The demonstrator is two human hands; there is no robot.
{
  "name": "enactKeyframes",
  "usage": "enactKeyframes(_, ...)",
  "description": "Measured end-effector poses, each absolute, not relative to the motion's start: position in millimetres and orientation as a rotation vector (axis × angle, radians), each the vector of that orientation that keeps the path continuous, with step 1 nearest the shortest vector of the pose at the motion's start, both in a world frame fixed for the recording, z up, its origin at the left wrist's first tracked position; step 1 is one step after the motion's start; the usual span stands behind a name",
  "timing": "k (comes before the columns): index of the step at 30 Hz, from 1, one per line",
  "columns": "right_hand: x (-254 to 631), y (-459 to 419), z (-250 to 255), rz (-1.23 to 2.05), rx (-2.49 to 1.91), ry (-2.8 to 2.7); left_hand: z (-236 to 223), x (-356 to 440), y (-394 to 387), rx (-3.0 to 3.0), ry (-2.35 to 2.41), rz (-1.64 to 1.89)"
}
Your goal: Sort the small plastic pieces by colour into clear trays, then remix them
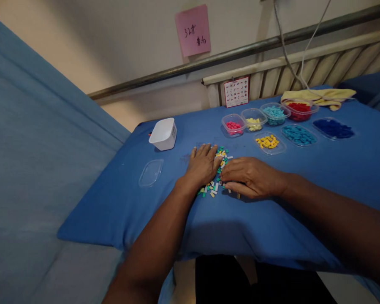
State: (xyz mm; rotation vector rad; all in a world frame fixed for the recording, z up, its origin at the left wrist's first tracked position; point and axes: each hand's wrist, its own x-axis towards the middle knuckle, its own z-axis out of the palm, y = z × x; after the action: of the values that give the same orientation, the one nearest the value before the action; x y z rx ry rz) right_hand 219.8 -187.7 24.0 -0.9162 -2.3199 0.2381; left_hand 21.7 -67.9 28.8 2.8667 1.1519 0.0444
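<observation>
A loose pile of small plastic pieces (213, 188) in white, green and pale yellow lies on the blue cloth near the middle of the table. My left hand (203, 164) rests flat over the pile's left side, fingers stretched forward and the thumb out to the right. Some pieces are hidden under it. From the right, my right hand (248, 177) reaches in with bent fingers; its fingertips touch the right edge of the pile. Its thumb stands a little apart from the fingers. Whether a single piece sits at those fingertips is hard to see.
A white tub (163, 134) and a clear lid (151, 172) are at left. Behind on the right are tubs of pink (233, 126), pale yellow (253, 121), light blue (275, 114) and red pieces (299, 109). Nearer lie yellow (268, 142), teal (299, 135) and dark blue pieces (333, 128).
</observation>
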Motion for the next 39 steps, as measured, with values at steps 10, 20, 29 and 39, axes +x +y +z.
enactKeyframes(10,162,-208,16,0.207,-0.802,-2.675,39,-17,-36,2.669,1.196,0.529)
enactKeyframes(20,189,-216,18,0.229,-0.93,-2.649,15,-14,-27,2.508,1.031,0.633)
enactKeyframes(29,200,-217,30,0.232,-0.803,-2.557,14,-17,-27,2.519,1.045,0.616)
enactKeyframes(39,220,-198,19,0.144,-0.854,-2.483,26,-17,-49,2.575,1.093,0.444)
